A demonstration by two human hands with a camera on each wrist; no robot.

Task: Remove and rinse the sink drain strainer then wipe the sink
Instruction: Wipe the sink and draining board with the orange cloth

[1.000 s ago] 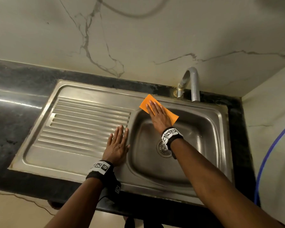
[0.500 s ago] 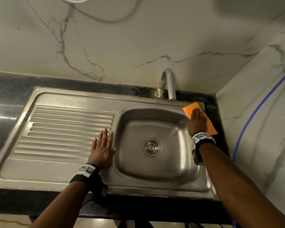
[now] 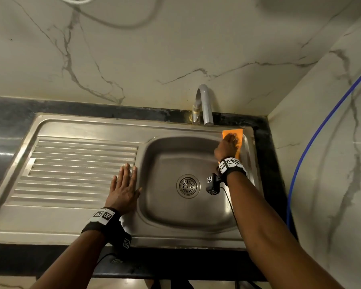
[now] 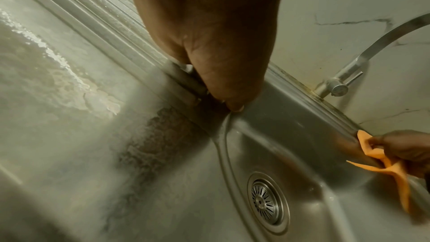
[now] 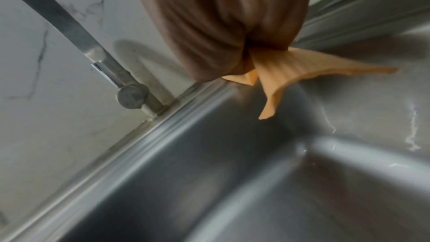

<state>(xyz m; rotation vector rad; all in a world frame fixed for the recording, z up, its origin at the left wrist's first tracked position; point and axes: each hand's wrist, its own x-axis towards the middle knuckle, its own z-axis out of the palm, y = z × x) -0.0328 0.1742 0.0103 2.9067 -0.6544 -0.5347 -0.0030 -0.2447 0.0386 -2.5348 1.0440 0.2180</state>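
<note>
Right hand [image 3: 227,146] lay on the orange cloth [image 3: 238,134] at the far right corner of the sink [image 3: 88,126] rim, just right of the tap [image 3: 204,105]. The left wrist view showed its fingers [image 4: 381,141] curled into the cloth, bunching it; one loose flap hung over the basin wall. In the right wrist view the cloth [image 5: 291,73] stuck out from under the hand [image 5: 221,25], touching the rim.

Left hand [image 3: 123,190] lay flat on the drainboard with fingers [image 3: 126,172] straight and together, holding nothing; its thumb side sat at the basin's left edge.

Drain strainer [image 3: 188,186] sat seated in the basin floor, well apart from both hands, between the two forearms. Nothing covered it.

Dark surface [image 3: 8,113] bordered the sink. A blue hose [image 3: 313,138] ran down the right wall. Wet streaks showed on the drainboard in the left wrist view.
</note>
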